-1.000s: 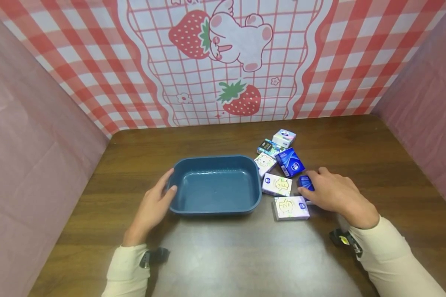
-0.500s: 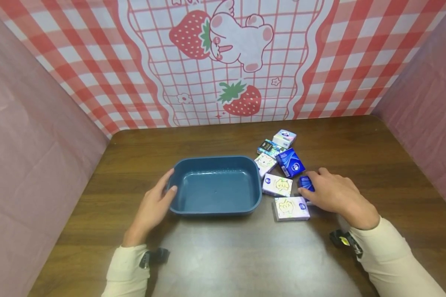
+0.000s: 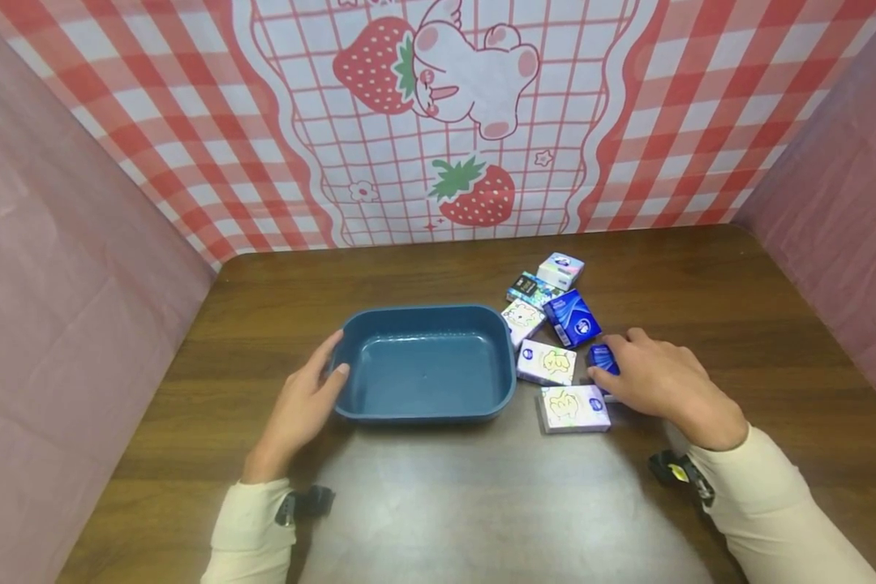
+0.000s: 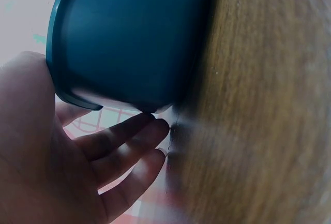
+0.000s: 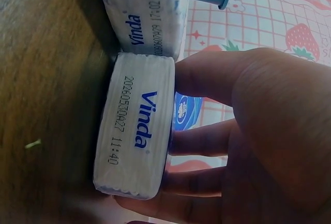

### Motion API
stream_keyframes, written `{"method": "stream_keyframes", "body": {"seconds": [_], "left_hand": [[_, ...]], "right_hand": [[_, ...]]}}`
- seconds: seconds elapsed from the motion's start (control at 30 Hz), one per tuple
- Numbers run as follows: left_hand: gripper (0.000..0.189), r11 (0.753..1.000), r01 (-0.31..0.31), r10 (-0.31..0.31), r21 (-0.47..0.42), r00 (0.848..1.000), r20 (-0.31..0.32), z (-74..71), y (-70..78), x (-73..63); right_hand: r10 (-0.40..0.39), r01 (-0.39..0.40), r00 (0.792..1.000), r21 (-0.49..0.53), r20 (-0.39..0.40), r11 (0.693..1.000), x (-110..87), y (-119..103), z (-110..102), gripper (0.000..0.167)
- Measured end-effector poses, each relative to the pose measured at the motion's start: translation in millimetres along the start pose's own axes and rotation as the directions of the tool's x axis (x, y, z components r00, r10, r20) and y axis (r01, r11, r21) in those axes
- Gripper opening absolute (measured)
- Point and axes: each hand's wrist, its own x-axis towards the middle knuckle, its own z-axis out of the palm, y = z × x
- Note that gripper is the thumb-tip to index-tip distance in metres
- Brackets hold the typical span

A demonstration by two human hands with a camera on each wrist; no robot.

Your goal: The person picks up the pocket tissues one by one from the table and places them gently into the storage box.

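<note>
1. The right hand (image 3: pixel 660 377) grips a small rectangular blue packet with a white Vinda-printed end (image 3: pixel 603 358) from above, thumb and fingers bent around it; the packet lies flat, right of the table's middle.
2. Just beside its near-left corner is a white-and-lilac packet with a yellow cartoon (image 3: pixel 575 409), the nearest to the front; a similar lilac packet (image 3: pixel 547 362) lies between it and the tray.
3. Toward the table's back edge cluster a second blue packet (image 3: pixel 573 318), set askew, a white packet with a cartoon face (image 3: pixel 523 320), a blue-patterned packet with a dark label (image 3: pixel 533 289), and, farthest back, a pale pastel packet (image 3: pixel 560 270).
4. The left hand (image 3: pixel 299 405) holds the left end of a deep rectangular teal plastic tray (image 3: pixel 425 373), thumb over the rim, fingers outside.
5. The tray sits midway between the side edges of the brown wood-grain table (image 3: pixel 438 503).
6. Beyond the back edge hangs a red-and-white checked strawberry cloth (image 3: pixel 474 199).
</note>
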Motion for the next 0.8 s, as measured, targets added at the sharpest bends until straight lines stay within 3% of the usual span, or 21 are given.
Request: {"method": "stream_keyframes", "body": {"seconds": [0.8], "left_hand": [[0.056,1.0,0.003,-0.003,-0.002,1.0,-0.007,0.2,-1.5,-0.4]], "right_hand": [[0.004,-0.004,1.0,0.012,-0.028,1.0,0.7,-0.8,-0.5,0.07]]}}
